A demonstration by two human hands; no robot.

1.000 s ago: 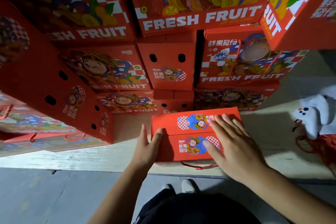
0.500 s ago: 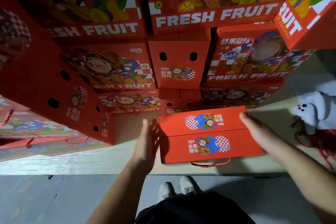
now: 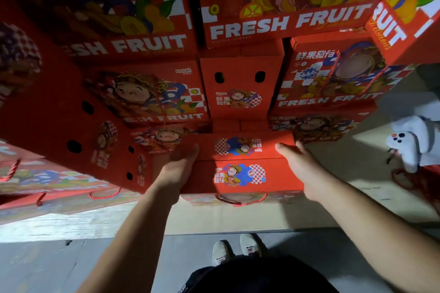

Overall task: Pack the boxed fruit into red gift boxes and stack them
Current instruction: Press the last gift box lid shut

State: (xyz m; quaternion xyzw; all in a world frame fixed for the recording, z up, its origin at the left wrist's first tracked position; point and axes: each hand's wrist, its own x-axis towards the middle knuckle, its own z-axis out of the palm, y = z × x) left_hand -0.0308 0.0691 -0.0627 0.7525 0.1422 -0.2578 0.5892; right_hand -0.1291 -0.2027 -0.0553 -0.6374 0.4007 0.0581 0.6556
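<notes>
Red gift box [image 3: 240, 164] now raised off the pale platform [image 3: 333, 197] and nearer the stacked gift boxes [image 3: 240, 83], where a moment ago lay flat near the platform's edge. Top closed, two flaps meeting along a centre seam, each printed with a cartoon figure on blue and checks; red rope handle [image 3: 240, 201] drooping from the near side. Clamped between left hand [image 3: 177, 170] and right hand [image 3: 301, 169], fingers flat and together against the two ends. White plush toy [image 3: 409, 143] well apart at right.
</notes>
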